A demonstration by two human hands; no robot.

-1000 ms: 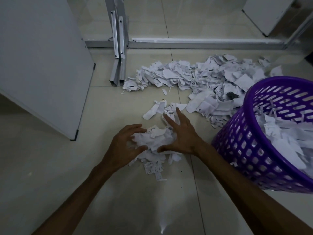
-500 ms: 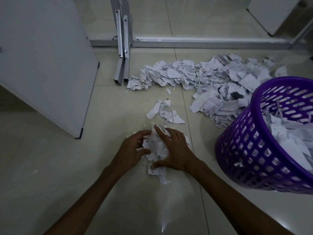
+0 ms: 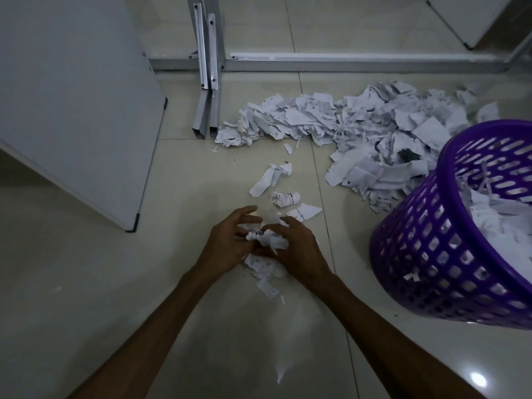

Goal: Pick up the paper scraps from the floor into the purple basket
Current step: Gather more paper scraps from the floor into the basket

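From the head camera we see our left hand [image 3: 227,243] and right hand [image 3: 299,249] curled around a crumpled wad of paper scraps [image 3: 266,240], pressing it between them, left of the purple basket [image 3: 431,254]. The basket is perforated plastic, tilted, and already holds torn white paper. A ragged heap of scraps [image 3: 359,122] lies beyond it on glossy pale floor tiles [image 3: 100,283]. A white board [image 3: 72,96] leans far left. Compared with a second ago, our hands have closed tighter.
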